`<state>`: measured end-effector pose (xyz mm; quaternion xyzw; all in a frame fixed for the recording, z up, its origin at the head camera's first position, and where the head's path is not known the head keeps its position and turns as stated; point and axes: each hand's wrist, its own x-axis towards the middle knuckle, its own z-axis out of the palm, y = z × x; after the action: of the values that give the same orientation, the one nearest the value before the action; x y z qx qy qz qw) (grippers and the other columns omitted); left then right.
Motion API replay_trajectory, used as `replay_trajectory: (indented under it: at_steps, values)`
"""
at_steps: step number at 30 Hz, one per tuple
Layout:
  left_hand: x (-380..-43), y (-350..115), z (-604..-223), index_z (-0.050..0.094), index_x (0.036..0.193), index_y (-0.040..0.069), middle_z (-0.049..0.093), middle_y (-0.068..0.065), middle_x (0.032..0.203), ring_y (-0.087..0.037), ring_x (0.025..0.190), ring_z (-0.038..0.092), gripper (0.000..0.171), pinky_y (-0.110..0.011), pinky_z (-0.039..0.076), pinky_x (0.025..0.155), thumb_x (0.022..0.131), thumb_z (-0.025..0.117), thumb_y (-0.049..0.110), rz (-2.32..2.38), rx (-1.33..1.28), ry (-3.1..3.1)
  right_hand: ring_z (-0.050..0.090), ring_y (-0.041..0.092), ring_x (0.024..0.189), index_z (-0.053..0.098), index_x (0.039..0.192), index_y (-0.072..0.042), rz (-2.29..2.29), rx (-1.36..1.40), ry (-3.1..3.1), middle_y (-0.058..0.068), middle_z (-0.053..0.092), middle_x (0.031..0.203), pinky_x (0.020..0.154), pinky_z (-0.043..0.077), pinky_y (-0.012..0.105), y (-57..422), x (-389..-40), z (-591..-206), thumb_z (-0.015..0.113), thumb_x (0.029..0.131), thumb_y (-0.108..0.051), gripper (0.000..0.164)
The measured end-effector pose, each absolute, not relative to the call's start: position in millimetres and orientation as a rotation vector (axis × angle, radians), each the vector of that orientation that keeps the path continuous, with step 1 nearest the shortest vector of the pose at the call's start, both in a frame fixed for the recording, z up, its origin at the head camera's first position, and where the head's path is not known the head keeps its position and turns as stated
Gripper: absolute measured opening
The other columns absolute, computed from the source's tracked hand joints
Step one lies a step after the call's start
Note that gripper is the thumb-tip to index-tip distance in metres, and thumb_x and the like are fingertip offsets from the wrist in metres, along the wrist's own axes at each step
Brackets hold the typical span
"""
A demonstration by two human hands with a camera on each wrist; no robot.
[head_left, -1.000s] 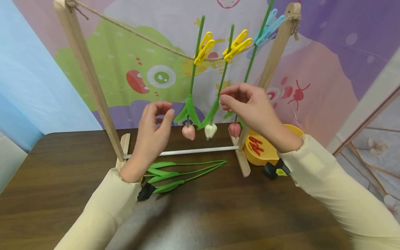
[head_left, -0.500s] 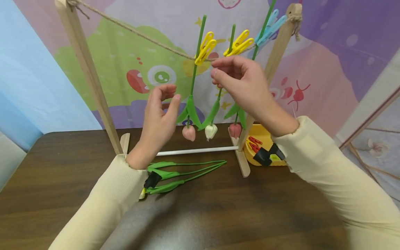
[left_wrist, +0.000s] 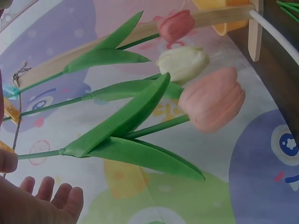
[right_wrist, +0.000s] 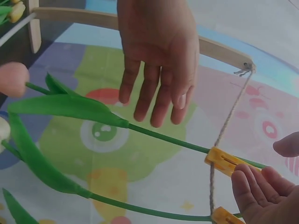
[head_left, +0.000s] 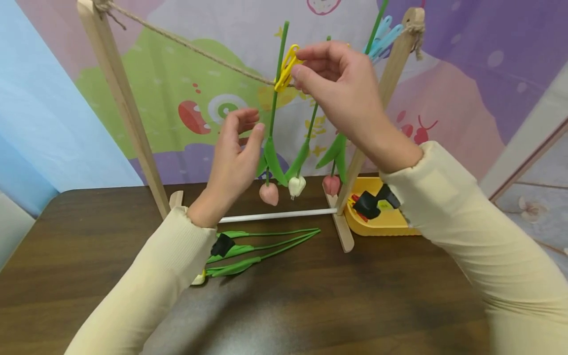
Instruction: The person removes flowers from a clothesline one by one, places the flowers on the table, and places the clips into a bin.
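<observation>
Three artificial tulips hang head-down from a twine line point(head_left: 191, 47): pale pink point(head_left: 268, 194), white point(head_left: 297, 187) and darker pink point(head_left: 331, 185). A yellow clothespin point(head_left: 287, 69) clips the pale pink tulip's stem to the twine. My right hand point(head_left: 348, 88) is at this clothespin's handle end; in the right wrist view its fingertips point(right_wrist: 252, 186) are at the handles, with the thumb apart. Another yellow clothespin point(right_wrist: 224, 216), on the white tulip, is mostly hidden behind that hand in the head view. My left hand point(head_left: 237, 153), fingers loosely bent and holding nothing, is left of the pale pink tulip's stem.
Wooden posts point(head_left: 126, 108) and a white rod point(head_left: 279, 215) form the stand. Several tulips point(head_left: 266, 246) lie on the brown table point(head_left: 284, 305) in front. A yellow tray point(head_left: 390, 228) with red clothespins stands right. A light-blue clothespin point(head_left: 385, 39) is near the right post.
My right hand has risen from beside the white tulip's stem, up and left to the yellow clothespin. My left hand has moved up and right, closer to the pale pink tulip's stem.
</observation>
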<state>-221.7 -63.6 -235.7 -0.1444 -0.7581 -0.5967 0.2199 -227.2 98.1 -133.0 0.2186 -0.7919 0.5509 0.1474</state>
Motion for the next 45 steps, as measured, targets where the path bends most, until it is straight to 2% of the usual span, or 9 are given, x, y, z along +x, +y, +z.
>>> replay_trajectory:
  at_steps: [5,15,28,31,38,41,45]
  values:
    - [-225,-61,-234,0.047,0.126,-0.001,0.054,-0.013,0.124,-0.022,0.114,0.053,0.033,-0.035,0.043,0.093,0.096,0.047,0.013,-1.649,-0.415,-2.1,0.065,0.015,0.085,0.062,0.112,-0.001,1.564,0.629,-2.279,0.005,0.066,0.096,0.081,0.051,0.024,97,-225,-126,0.06,0.089,-0.013,0.026]
    - [-229,-56,-230,0.049,0.125,0.0,0.056,-0.014,0.119,-0.021,0.111,0.054,0.031,-0.034,0.043,0.091,0.097,0.046,0.013,-1.657,-0.465,-2.113,0.062,0.014,0.087,0.062,0.115,-0.007,1.4,0.618,-2.399,0.002,0.066,0.099,0.076,0.047,0.022,91,-222,-117,0.06,0.09,-0.02,0.029]
    - [-238,-51,-229,0.048,0.126,0.002,0.051,-0.013,0.117,-0.02,0.105,0.052,0.033,-0.032,0.044,0.087,0.098,0.047,0.017,-1.643,-0.418,-2.189,0.061,0.009,0.095,0.059,0.121,-0.006,1.246,0.646,-2.535,0.005,0.064,0.112,0.081,0.047,0.021,85,-226,-111,0.057,0.092,-0.021,0.032]
    - [-241,-50,-229,0.046,0.128,0.002,0.051,-0.013,0.118,-0.021,0.106,0.052,0.034,-0.032,0.044,0.087,0.098,0.046,0.017,-1.647,-0.407,-2.212,0.061,0.009,0.093,0.06,0.12,-0.007,1.255,0.638,-2.514,0.005,0.065,0.109,0.079,0.048,0.021,85,-228,-112,0.057,0.092,-0.021,0.031]
    - [-244,-47,-228,0.049,0.126,0.0,0.056,-0.014,0.112,-0.021,0.099,0.055,0.031,-0.03,0.046,0.083,0.098,0.045,0.014,-1.642,-0.397,-2.218,0.059,0.006,0.076,0.064,0.112,-0.006,1.281,0.611,-2.371,-0.006,0.061,0.086,0.071,0.045,0.019,94,-233,-113,0.057,0.09,-0.018,0.025]
    - [-244,-46,-227,0.052,0.122,0.0,0.057,-0.013,0.107,-0.021,0.095,0.056,0.028,-0.029,0.047,0.08,0.099,0.044,0.013,-1.656,-0.402,-2.206,0.058,0.006,0.075,0.065,0.111,-0.007,1.261,0.581,-2.376,-0.006,0.061,0.085,0.069,0.043,0.02,95,-234,-112,0.058,0.09,-0.018,0.025]
    - [-243,-45,-227,0.053,0.12,0.0,0.058,-0.013,0.104,-0.021,0.092,0.058,0.026,-0.028,0.047,0.079,0.099,0.043,0.012,-1.669,-0.409,-2.206,0.058,0.006,0.081,0.064,0.113,-0.01,1.201,0.523,-2.422,-0.006,0.059,0.089,0.073,0.044,0.019,96,-235,-111,0.059,0.089,-0.02,0.027]
